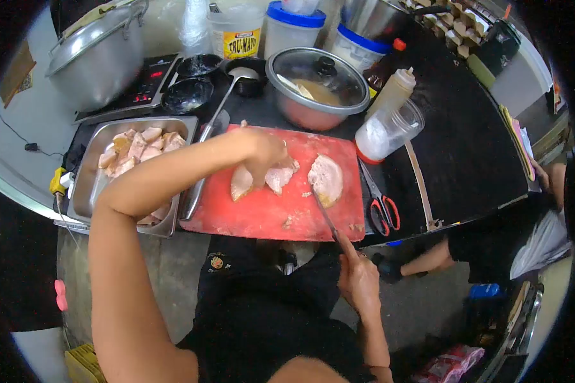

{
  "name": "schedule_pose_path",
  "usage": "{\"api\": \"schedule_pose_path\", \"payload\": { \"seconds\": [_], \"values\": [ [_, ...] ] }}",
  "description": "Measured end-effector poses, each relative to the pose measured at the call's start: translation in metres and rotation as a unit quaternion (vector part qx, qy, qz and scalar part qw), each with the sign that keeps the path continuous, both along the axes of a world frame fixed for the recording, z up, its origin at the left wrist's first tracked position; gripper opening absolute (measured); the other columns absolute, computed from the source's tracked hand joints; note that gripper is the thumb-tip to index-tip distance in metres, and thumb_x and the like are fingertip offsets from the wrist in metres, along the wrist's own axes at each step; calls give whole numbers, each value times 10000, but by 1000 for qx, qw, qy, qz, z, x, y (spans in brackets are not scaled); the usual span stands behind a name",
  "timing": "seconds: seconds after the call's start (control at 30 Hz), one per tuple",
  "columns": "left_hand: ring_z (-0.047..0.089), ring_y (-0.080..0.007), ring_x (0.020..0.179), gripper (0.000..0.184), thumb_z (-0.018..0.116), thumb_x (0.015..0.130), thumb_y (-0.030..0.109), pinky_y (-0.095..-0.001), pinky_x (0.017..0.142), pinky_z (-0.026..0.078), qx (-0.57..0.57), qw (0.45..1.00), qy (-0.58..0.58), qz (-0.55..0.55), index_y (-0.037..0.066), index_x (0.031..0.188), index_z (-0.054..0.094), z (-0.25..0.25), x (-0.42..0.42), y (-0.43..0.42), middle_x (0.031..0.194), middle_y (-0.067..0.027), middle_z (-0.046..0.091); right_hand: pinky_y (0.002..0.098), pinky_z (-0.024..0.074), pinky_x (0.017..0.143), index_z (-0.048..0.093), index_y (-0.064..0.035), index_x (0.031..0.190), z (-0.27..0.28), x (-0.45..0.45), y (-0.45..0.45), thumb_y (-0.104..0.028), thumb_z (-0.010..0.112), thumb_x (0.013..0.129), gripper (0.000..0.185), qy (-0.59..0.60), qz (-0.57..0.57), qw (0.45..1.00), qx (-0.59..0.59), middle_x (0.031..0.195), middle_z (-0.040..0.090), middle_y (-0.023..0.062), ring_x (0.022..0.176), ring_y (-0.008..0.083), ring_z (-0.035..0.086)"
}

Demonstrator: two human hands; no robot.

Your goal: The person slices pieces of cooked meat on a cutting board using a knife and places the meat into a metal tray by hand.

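My right hand (359, 281) is closed around the handle of a knife (326, 217), at the board's near edge. The blade reaches up to a round slab of pale cooked meat (326, 177) on the red cutting board (236, 214). My left hand (265, 153) is over the board's middle, its fingers bent down and closed on a piece of meat (241, 183); the fingertips are partly hidden. Another cut piece of meat (281, 177) lies against that hand. Left of the board, a steel tray (96, 195) holds several meat chunks (137, 148), partly behind my left forearm.
Scissors (380, 201) and a clear plastic tub (390, 133) lie right of the board. A ladle (227, 96) and a lidded bowl (316, 89) are behind it. A large pot (96, 60) stands by an induction cooker (150, 80). Another person's leg (428, 258) shows at right.
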State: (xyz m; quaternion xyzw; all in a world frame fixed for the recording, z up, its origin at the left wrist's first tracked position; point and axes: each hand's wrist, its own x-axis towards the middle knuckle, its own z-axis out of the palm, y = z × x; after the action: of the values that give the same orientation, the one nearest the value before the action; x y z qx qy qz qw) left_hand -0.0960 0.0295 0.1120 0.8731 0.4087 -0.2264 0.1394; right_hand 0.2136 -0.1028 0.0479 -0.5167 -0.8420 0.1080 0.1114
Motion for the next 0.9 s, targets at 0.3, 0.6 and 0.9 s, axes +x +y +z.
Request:
{"api": "schedule_pose_path", "payload": {
  "seconds": [0.3, 0.6, 0.9],
  "values": [
    [586, -366, 1085, 345, 592, 822, 98, -426, 938, 461, 78, 913, -395, -68, 4, 1151, 632, -98, 71, 96, 1117, -221, 642, 504, 532, 566, 423, -253, 1454, 11, 5, -11, -107, 549, 896, 590, -59, -42, 997, 21, 832, 653, 231, 627, 401, 649],
    [656, -348, 927, 274, 583, 814, 133, -434, 837, 499, 23, 934, -338, 110, 15, 1040, 682, -94, 58, 78, 973, -193, 688, 498, 538, 591, 444, -273, 1436, 31, 25, -19, -109, 565, 874, 598, -90, -68, 994, -1, 807, 662, 211, 641, 381, 659],
    [632, -354, 1013, 204, 601, 817, 72, -428, 884, 490, 153, 901, -367, 175, 2, 988, 689, -80, 57, 22, 1056, -200, 669, 514, 488, 671, 548, -192, 1357, 72, 26, -24, -22, 574, 851, 535, 40, -101, 992, -59, 841, 640, 270, 741, 442, 628]
  ]
}}
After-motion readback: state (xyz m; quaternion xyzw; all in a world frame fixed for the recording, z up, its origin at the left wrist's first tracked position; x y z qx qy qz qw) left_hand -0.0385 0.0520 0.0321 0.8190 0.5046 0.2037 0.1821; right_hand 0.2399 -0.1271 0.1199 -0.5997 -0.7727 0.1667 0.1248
